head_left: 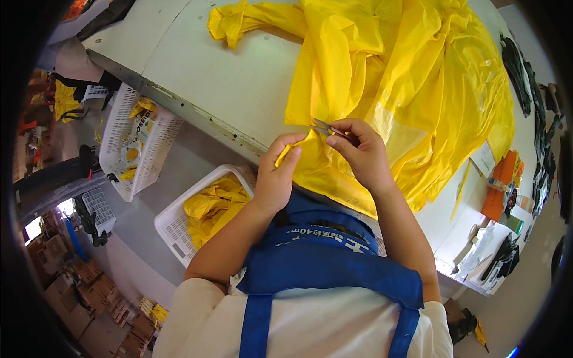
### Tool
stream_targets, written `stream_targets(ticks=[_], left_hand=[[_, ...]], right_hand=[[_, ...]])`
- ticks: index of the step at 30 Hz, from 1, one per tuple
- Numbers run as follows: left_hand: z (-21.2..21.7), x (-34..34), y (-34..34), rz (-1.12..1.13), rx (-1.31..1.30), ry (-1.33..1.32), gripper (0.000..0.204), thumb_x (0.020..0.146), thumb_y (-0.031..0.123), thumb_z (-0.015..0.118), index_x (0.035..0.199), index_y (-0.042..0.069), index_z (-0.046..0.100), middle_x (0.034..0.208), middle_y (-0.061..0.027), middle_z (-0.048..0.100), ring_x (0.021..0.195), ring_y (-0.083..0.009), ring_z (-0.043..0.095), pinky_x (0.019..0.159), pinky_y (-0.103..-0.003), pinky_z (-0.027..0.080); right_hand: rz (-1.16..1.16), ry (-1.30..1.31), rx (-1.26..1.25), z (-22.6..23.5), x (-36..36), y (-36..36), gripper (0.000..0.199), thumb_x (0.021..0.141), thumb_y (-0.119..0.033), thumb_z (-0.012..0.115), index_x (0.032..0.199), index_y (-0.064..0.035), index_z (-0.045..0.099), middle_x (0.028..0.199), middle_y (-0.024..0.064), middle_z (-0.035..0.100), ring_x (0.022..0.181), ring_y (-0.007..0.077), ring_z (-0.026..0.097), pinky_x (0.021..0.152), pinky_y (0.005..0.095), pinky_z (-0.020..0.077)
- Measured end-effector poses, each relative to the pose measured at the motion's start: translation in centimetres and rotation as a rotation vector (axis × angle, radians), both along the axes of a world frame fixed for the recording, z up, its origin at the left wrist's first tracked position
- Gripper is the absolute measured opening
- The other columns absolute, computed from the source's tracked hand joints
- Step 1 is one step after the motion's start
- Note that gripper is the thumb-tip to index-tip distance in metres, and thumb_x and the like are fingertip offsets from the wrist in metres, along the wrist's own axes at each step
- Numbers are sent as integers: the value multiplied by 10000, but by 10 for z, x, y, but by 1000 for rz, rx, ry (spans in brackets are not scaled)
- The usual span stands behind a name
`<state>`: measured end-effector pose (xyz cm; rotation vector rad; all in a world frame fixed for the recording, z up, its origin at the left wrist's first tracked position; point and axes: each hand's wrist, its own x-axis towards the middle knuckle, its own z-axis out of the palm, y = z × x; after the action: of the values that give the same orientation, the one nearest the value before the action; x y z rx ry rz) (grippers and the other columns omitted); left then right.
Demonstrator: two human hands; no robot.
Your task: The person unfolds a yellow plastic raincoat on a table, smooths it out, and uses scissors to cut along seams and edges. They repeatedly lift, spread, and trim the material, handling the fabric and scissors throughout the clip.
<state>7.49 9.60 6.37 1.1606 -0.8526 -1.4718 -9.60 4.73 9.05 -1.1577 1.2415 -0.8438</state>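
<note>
A shiny yellow raincoat (352,71) is spread over the white table, with one sleeve (262,18) stretched toward the far left. My left hand (278,170) pinches a folded edge of it near the table's front. Closed around a pair of small metal thread snips, my right hand (364,154) is just to the right. The blades of the snips (320,125) point left and lie at the raincoat's seam, a little above my left fingertips. Most of the snips' handle is hidden by my fingers.
White plastic baskets with yellow material, one (173,230) by my left arm and another (122,101) farther left, stand below the table's edge (197,118). On the right of the table are an orange box (498,185) and black pieces (516,71).
</note>
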Motion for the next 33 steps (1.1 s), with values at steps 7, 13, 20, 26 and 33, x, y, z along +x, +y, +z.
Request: stream_targets(ticks=[7,13,20,26,33], left_hand=[[-4,2,0,-4,101,33,294,928,115,522,1208,28,510,1148,-56,564,1052,-143,515,952,-249,356],[-5,12,12,-183,607,233,521,900,37,472,1389,82,299,1282,-112,492,1183,-272,497,927,-448,467],[50,-15,-24,-227,82,-161,713,809,39,566,1420,165,218,1388,-148,360,1260,-334,383,988,-500,368],[42,-32,-87,-378,-746,-1051,673,747,147,670,1352,143,374,1375,-152,377,1314,-347,283,1073,-455,237],[79,-63,-124,-1182,-549,-1245,397,805,252,647,1144,55,581,1075,-75,588,1058,-250,518,902,-332,386]], right_hand=[[-190,-50,-59,0,-19,5,294,803,-114,708,1043,0,582,925,43,598,788,87,540,689,219,443],[129,814,-461,-12,-88,107,650,545,-291,866,1037,-51,513,871,116,543,773,297,549,653,354,466],[-53,638,-101,-46,-144,133,254,738,-111,717,933,-13,589,710,43,544,612,147,519,593,268,435],[44,235,261,7,-185,98,147,867,-146,618,940,-20,603,722,-80,455,679,29,392,606,192,352],[107,115,346,14,-221,96,164,867,-155,607,946,-12,617,763,-82,505,711,21,426,641,185,382]])
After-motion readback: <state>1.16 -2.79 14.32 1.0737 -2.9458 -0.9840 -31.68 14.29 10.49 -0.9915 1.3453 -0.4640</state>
